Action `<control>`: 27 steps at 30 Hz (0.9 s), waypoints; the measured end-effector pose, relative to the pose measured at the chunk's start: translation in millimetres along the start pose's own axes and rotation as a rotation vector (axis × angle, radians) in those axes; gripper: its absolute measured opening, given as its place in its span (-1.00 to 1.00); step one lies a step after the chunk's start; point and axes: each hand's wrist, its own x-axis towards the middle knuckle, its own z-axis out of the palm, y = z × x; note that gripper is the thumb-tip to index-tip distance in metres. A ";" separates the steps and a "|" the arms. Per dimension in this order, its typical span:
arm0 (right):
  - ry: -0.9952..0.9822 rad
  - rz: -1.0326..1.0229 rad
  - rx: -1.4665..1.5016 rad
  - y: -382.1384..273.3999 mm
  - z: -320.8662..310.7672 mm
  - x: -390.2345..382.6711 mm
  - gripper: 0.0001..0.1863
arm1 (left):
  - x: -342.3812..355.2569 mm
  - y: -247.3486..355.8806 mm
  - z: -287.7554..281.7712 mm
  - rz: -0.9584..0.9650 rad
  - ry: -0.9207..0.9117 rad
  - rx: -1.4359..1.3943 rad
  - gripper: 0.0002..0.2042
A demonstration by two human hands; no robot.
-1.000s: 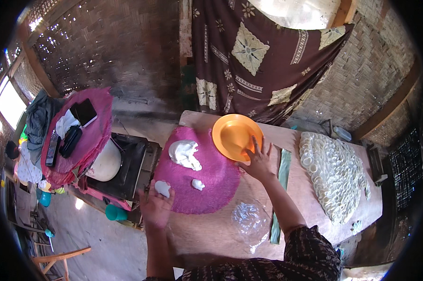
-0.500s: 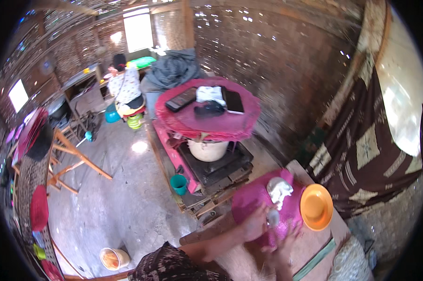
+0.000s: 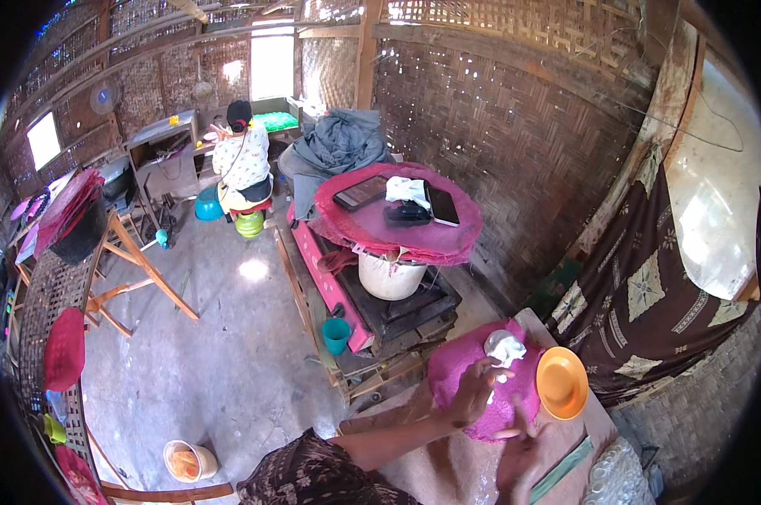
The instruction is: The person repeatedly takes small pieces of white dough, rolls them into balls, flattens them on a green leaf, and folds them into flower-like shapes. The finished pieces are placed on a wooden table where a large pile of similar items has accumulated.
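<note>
At the lower right, my left hand (image 3: 473, 391) reaches over a pink mat (image 3: 448, 370) with its fingers curled on a small white dough piece (image 3: 501, 379). A larger white dough lump (image 3: 505, 345) lies just beyond it. My right hand (image 3: 519, 433) is lower, at the mat's near edge; its fingers are blurred. An orange plate (image 3: 561, 379) sits right of the mat on the wooden table (image 3: 599, 421). A long green strip (image 3: 561, 470) and many pale discs (image 3: 612, 475) are on the table's right part.
Pink round sheets (image 3: 338, 223) carrying phones rest on a white pot (image 3: 389, 284) over a pink stove (image 3: 321, 282). A co-worker (image 3: 242, 160) sits farther back. A teal cup (image 3: 336, 337), bucket (image 3: 189, 461) and wooden stand (image 3: 136, 269) stand left; a brown curtain (image 3: 608, 320) hangs right.
The view has turned left, bringing the room and co-worker into sight. My left hand's spread fingers have curled at the dough; my right hand has left the orange plate for the mat's near edge.
</note>
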 end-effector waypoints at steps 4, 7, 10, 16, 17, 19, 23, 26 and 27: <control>0.212 -0.418 -0.884 -26.0 17.9 8.5 -0.02 | -22.9 10.4 58.3 -0.504 -0.178 -0.646 -0.43; -0.115 -0.528 -0.929 -21.1 37.7 8.3 0.00 | -51.2 41.8 55.8 -0.122 -0.289 -0.951 -0.42; -0.212 -0.488 -0.864 -8.3 51.4 -13.0 0.00 | -48.6 64.0 30.6 -0.207 -0.305 -0.978 -0.43; -0.300 -0.592 -0.975 -25.4 51.1 -15.9 0.05 | -57.2 95.5 18.2 -0.190 -0.317 -0.970 -0.41; -0.266 -0.561 -0.926 -33.3 49.5 -15.1 0.06 | -58.6 96.9 19.8 -0.172 -0.321 -0.969 -0.41; -0.175 -0.500 -0.748 -41.7 54.3 -15.3 0.09 | -61.3 97.9 23.6 -0.129 -0.331 -0.975 -0.39; -0.017 -0.427 -0.302 -33.9 68.4 -24.7 0.12 | -72.3 99.0 30.4 -0.118 -0.306 -0.925 -0.35; -0.069 -0.445 -0.447 -19.5 63.4 -35.4 0.07 | -73.5 100.6 23.7 -0.196 -0.168 -0.868 -0.40; -0.118 -0.431 -0.536 -13.7 61.3 -39.7 0.06 | -65.9 98.7 13.4 -0.148 -0.149 -0.841 -0.41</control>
